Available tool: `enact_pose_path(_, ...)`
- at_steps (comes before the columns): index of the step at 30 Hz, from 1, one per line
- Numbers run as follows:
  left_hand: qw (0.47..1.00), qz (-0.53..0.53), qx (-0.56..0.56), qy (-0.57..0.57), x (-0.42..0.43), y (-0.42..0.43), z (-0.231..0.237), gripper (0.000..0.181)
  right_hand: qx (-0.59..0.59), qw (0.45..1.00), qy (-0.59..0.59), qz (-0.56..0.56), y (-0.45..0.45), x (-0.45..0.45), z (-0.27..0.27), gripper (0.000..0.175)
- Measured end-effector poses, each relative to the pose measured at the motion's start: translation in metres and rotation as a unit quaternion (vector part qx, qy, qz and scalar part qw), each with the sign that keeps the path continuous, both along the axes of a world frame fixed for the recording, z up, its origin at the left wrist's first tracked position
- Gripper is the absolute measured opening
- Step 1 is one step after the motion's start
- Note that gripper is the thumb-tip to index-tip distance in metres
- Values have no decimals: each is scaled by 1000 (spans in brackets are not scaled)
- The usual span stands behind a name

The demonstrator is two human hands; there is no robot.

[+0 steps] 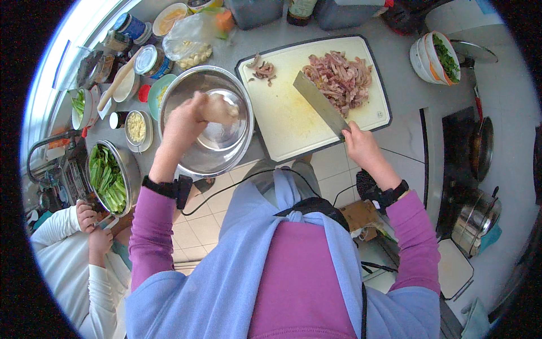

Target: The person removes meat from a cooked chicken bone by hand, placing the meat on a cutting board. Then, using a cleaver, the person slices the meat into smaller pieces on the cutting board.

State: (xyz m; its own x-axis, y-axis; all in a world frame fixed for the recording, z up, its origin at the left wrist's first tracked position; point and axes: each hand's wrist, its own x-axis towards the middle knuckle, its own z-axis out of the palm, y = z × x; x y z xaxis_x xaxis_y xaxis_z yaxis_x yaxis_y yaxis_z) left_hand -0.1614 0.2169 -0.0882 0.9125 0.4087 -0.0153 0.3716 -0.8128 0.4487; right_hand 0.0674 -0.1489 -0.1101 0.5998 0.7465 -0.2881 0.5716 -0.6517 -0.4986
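Note:
My right hand point(360, 143) grips a cleaver point(320, 104) by its handle. The blade lies flat-looking across the white cutting board point(292, 123), its edge along a heap of sliced raw meat point(338, 80). A few darker scraps of meat point(264, 71) sit apart at the board's upper left. Over a large stainless steel bowl point(194, 163), left of the board, is my left hand point(192, 116). It is motion-blurred, so I cannot tell whether its fingers hold anything. The bowl's shiny bottom shows beneath it.
Chopped garlic in a small bowl point(136, 127) and leafy greens in a metal basin point(108, 178) stand left. Jars point(153, 61) crowd the upper left. Stacked bowls with chopped herbs point(444, 59) stand upper right; a frying pan point(482, 148) sits right. Another person's hands point(93, 224) are lower left.

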Motion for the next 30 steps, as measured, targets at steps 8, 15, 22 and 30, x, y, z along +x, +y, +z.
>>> enact_pose_path(8,979,142,-132,-69,7,-15,63,56,-16,1000,-23,-1,-6,4,1,25)
enact_pose_path(15,976,-9,-208,-68,47,-118,63,55,-20,999,-15,-23,-19,2,2,27)
enact_pose_path(22,984,-29,-84,156,103,-162,-19,48,-9,1000,-11,-24,-24,-2,4,27)
enact_pose_path(30,986,-4,-51,160,102,-163,-31,75,17,999,32,-29,-26,-5,19,23)
